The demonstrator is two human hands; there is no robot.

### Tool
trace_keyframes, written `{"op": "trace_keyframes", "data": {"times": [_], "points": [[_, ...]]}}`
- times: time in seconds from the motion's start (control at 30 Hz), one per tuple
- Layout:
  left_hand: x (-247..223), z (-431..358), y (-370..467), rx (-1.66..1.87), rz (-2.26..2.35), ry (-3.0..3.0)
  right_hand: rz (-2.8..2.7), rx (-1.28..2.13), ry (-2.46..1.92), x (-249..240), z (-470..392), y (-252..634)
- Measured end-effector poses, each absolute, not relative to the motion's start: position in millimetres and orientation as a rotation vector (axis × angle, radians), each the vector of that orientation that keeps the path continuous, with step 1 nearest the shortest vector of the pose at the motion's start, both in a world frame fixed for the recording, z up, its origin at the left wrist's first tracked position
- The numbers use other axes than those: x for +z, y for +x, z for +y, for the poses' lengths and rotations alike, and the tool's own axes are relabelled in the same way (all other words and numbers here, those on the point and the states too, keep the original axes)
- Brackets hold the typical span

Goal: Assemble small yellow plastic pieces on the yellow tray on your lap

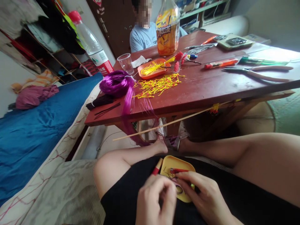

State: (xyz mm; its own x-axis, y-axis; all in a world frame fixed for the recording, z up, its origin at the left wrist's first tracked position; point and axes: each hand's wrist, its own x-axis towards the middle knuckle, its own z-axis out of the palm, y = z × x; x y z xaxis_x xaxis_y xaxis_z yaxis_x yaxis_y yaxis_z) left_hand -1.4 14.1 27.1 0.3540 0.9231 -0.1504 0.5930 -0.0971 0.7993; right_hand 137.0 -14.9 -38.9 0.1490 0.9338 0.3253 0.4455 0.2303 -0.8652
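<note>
Both hands meet low in front of me, over a small yellow tray (168,162) on my lap. My left hand (156,197) is curled, thumb and forefinger brought together. It is slightly blurred, and whatever it pinches is hidden. At the tray's middle, my right hand (203,189) has thumb and forefinger pressed together on something too small to name. A red slim item (179,171) and thin dark bits lie in the tray, with a dark ring-shaped piece (179,189) under the fingers. Beside the tray's left edge rests a tan and red stick-like piece (157,166).
On the red-brown table (194,90) lie a purple thread bundle (114,82), yellow red-tipped stems (159,85), an orange tray (140,72), pliers (260,70) and a tea bottle (167,34). A thin stick (182,118) extends along its front edge. A person (142,36) sits opposite.
</note>
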Motion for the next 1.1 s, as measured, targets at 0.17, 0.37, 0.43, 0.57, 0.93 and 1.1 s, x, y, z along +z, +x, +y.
{"op": "trace_keyframes", "data": {"times": [0.17, 0.37, 0.43, 0.57, 0.93, 1.1], "points": [[16.8, 31.4, 0.3, 0.368, 1.39, 1.74, -1.644, 0.371, -1.308, -30.5, -14.4, 137.3], [6.2, 28.9, 3.7, 0.377, 1.29, 1.528, -1.622, 0.506, -1.342, -31.1, -16.0, 134.9], [4.9, 28.1, 3.0, 0.395, 1.265, 1.474, -1.588, 0.671, -1.366, -32.7, -17.3, 135.1], [1.5, 27.0, 2.6, 0.44, 1.202, 1.361, -1.508, 0.866, -1.399, -31.6, -17.0, 136.9], [3.9, 24.0, 1.5, 0.392, 1.263, 1.507, -1.616, 0.568, -1.38, -28.3, -12.2, 137.2], [3.2, 23.8, 1.7, 0.38, 1.264, 1.508, -1.682, 0.432, -1.379, -28.9, -12.3, 139.0]]}}
